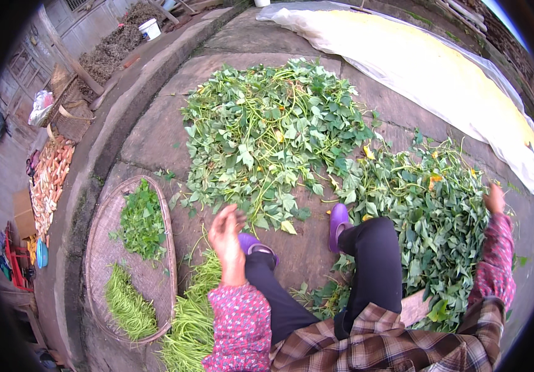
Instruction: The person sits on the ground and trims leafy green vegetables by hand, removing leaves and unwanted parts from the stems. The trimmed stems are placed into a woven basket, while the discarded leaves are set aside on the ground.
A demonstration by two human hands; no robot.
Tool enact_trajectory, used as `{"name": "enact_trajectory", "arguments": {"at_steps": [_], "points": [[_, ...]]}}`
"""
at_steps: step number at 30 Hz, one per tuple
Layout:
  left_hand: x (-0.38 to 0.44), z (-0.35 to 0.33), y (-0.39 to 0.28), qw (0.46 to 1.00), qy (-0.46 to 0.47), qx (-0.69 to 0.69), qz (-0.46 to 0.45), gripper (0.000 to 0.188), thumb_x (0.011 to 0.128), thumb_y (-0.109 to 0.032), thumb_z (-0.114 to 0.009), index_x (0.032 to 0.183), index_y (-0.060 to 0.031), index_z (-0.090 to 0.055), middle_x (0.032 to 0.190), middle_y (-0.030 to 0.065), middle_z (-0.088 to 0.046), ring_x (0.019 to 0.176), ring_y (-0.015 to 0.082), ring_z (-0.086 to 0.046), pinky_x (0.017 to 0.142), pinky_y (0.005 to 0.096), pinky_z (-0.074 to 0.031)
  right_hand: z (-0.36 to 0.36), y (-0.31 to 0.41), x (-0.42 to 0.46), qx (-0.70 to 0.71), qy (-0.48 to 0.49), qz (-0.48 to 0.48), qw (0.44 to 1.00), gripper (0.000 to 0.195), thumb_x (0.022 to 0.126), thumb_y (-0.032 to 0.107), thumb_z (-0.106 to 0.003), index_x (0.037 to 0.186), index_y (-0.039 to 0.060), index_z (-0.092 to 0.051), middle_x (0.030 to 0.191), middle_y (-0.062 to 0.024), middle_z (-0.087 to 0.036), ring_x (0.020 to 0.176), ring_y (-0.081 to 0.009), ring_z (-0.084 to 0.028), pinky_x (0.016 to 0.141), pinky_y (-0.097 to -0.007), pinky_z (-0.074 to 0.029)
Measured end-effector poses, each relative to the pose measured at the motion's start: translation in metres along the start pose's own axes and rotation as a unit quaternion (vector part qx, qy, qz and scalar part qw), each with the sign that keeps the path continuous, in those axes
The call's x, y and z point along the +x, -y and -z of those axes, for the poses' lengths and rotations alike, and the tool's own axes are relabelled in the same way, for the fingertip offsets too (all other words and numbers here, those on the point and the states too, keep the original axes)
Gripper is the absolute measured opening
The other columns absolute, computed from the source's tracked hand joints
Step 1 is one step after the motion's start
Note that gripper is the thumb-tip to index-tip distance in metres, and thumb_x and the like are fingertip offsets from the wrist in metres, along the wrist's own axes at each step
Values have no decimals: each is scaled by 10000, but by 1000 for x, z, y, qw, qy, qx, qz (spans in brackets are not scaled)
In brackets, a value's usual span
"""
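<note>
My left hand [228, 235] is raised above the stone paving, its palm turned partly up and its fingers loosely bent and apart. I see nothing in it. Below and behind it lies a long pile of stripped green stems [195, 311]. My right hand [495, 199] reaches to the outer edge of a heap of leafy vines [425, 218] on my right. Its fingers are partly hidden, so I cannot tell whether it grips a stem. A larger heap of leafy vines with green stems [267, 135] spreads on the paving ahead of my purple shoes [339, 223].
At left, a flat woven bamboo tray [99, 269] holds green leaves [141, 223] and a bundle of stems [130, 302]. Beyond a raised stone ledge [104, 139] lie corn cobs [53, 181], baskets [74, 118] and a blue basin [42, 253]. Plastic sheeting [341, 46] bearing yellow material spans the upper right.
</note>
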State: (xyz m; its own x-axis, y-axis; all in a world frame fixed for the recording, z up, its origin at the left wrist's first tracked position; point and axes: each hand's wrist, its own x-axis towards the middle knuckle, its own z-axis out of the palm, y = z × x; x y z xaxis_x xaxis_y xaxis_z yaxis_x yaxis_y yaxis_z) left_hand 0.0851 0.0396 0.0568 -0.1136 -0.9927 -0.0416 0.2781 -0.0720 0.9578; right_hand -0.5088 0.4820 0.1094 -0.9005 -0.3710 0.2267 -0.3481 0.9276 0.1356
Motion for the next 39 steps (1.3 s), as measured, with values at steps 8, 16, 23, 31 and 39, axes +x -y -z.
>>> {"name": "enact_trajectory", "arguments": {"at_steps": [8, 16, 23, 31, 39], "points": [[66, -69, 46, 980, 139, 93, 112, 181, 858, -53, -510, 1013, -10, -593, 921, 51, -616, 776, 133, -594, 663, 255, -477, -64, 477, 35, 146, 151, 391, 896, 288, 728, 113, -573, 1015, 103, -580, 1042, -111, -557, 1000, -307, -525, 824, -414, -452], [60, -18, 23, 917, 108, -14, 384, 237, 865, -170, -549, 991, 30, -566, 876, 104, -603, 811, 165, -575, 745, 284, -461, -152, 766, 52, 55, -76, 483, 870, 444, 814, 155, -456, 1250, 76, -426, 1325, -143, -378, 1277, -276, -289, 1002, -530, -233], [66, -20, 8, 906, 51, -89, 411, 245, 871, -151, -530, 1035, 31, -536, 882, 97, -597, 816, 161, -573, 750, 269, -454, -200, 740, -16, 38, -84, 551, 829, 144, 745, 100, -497, 841, 20, -568, 824, -110, -557, 891, -251, -525, 850, -425, -378], [65, -40, 21, 975, 98, -18, 200, 156, 845, -69, -519, 950, 23, -588, 849, 78, -604, 725, 155, -567, 653, 274, -465, -47, 579, -141, 339, 213, 530, 747, 78, 711, 70, -532, 764, 15, -550, 628, -189, -571, 621, -347, -601, 578, -426, -481], [104, -41, 44, 993, -9, -28, 116, 254, 868, -202, -532, 1008, 3, -587, 884, 99, -616, 739, 165, -585, 630, 273, -482, 69, 513, -138, 663, 128, 322, 663, 164, 838, 107, -546, 837, -50, -596, 637, -57, -582, 603, -106, -523, 563, -253, -428]]}}
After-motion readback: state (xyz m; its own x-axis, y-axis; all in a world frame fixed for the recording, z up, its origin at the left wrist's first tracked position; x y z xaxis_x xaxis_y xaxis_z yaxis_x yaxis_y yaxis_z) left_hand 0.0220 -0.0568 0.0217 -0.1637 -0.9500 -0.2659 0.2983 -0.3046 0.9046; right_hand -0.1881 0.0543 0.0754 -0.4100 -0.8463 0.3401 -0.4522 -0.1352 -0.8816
